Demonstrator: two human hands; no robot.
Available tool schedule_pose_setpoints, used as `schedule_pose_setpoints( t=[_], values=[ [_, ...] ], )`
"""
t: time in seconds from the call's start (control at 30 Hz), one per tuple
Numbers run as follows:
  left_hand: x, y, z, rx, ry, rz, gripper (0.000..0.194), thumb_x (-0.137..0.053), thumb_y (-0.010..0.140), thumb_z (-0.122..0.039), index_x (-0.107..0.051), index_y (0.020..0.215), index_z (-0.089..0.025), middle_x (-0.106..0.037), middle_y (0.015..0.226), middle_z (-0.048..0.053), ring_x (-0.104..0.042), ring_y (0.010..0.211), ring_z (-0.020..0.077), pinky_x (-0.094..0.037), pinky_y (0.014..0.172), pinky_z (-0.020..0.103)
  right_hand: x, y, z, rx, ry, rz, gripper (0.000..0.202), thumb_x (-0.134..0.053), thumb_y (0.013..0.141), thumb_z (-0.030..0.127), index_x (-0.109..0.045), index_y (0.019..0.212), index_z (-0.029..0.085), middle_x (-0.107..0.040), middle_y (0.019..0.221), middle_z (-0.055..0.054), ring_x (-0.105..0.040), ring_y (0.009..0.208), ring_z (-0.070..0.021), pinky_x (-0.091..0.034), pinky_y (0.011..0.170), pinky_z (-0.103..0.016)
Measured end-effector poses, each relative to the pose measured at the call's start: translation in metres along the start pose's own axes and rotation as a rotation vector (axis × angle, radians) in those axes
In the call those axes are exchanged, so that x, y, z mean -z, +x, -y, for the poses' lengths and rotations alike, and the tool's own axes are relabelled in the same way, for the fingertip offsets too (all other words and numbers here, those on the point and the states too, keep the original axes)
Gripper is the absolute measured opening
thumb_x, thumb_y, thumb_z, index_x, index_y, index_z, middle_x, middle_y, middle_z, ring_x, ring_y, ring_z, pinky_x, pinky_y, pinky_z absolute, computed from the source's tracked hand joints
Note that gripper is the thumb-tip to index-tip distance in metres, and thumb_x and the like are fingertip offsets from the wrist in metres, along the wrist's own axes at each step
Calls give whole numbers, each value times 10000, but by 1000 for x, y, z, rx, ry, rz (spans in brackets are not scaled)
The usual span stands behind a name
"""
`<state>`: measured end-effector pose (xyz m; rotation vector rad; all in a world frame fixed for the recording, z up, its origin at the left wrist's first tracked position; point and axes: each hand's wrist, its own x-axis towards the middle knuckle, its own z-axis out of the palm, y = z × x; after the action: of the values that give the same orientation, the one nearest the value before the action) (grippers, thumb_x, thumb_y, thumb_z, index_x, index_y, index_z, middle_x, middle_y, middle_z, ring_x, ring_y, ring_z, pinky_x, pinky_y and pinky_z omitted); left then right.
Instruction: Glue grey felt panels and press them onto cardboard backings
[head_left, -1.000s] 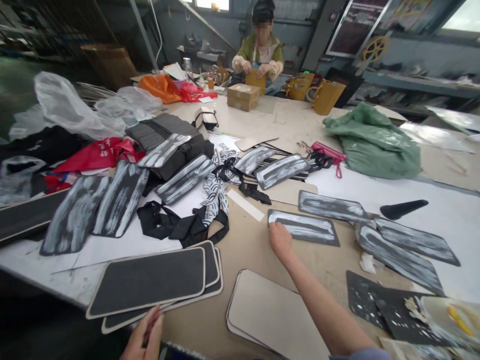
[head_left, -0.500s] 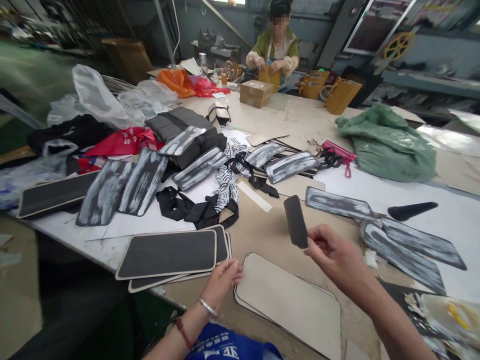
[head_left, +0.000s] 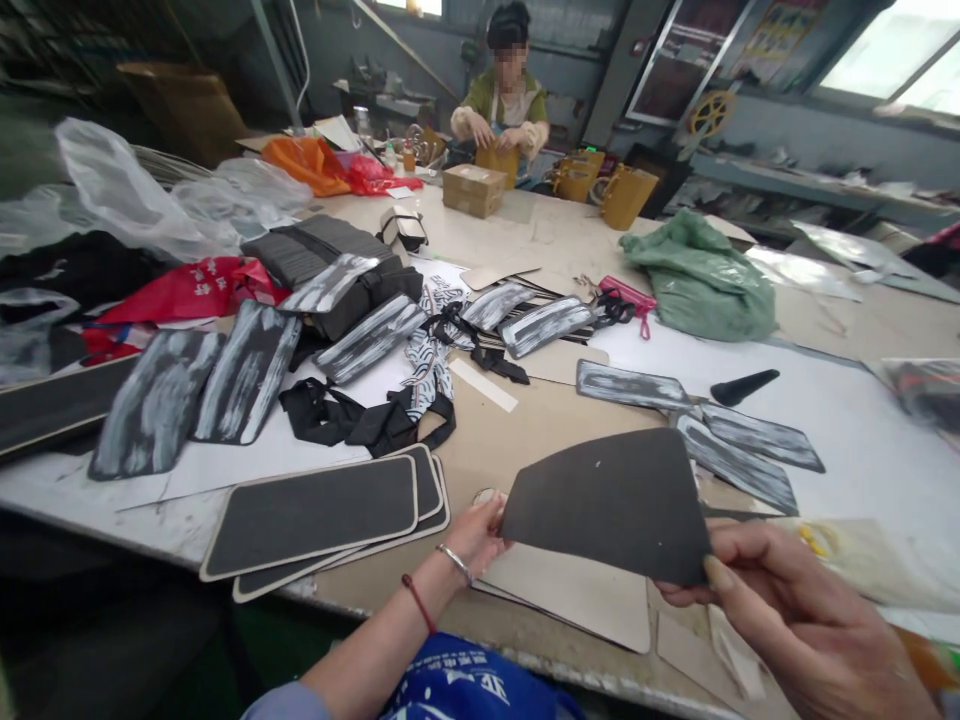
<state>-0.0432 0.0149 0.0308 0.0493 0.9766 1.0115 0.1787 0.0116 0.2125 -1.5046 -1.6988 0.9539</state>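
A dark grey panel (head_left: pixel 611 505) is held up between my two hands, above a stack of beige boards (head_left: pixel 577 597). My left hand (head_left: pixel 480 535) pinches its left corner. At its lower right corner, my right hand (head_left: pixel 772 590) grips it between thumb and fingers. Left of my left hand lie several black boards with beige borders (head_left: pixel 315 510), overlapping at the table's edge. Black panels streaked with white (head_left: pixel 247 370) lie to the left, and more streaked panels (head_left: pixel 739 465) lie beyond my right hand.
Black straps (head_left: pixel 375 420) and a patterned cloth (head_left: pixel 424 350) lie mid-table. A green bag (head_left: pixel 701 275) is at the back right, a cardboard box (head_left: pixel 474 190) farther back. Plastic bags (head_left: pixel 127 200) crowd the left. A person (head_left: pixel 504 100) works across the table.
The dark panel, seen nearly edge-on before in my right hand, now faces me broadly. My left hand has taken its left corner. The camera view has turned to the right.
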Motion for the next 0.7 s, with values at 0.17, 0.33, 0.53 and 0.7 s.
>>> schedule_pose_setpoints(
  t=[0.17,0.33,0.53,0.7],
  values=[
    [-11,1,7,-87,41,54,333,-798,494,-329,-606,654,-110,-599,575,-3,-525,527,75,-403,553,201,21,-17,-20,-63,28,-65,244,-645,683,425,-590,777,207,-624,743,-42,-634,592,-176,-550,567,-245],
    [17,0,4,-258,244,-155,378,-750,498,-431,-586,660,-132,-594,582,-8,-523,556,107,-417,579,241,16,-43,-67,-230,25,-107,263,-571,727,462,-539,730,201,-608,636,-24,-621,598,-172,-530,584,-263],
    [60,-10,7,-588,954,-410,313,-550,648,-479,-579,641,-167,-570,601,-11,-523,623,152,-410,636,275,-33,-83,-163,-319,-118,-169,225,-442,761,414,-509,758,200,-566,640,-13,-544,563,-158,-471,559,-288],
    [61,-16,18,-590,1118,-436,279,-482,681,-457,-556,666,-188,-586,622,0,-547,623,170,-432,632,287,-61,-99,-207,-262,-253,-218,141,-390,784,335,-459,752,215,-532,724,-32,-520,655,-168,-453,636,-308]
  ],
)
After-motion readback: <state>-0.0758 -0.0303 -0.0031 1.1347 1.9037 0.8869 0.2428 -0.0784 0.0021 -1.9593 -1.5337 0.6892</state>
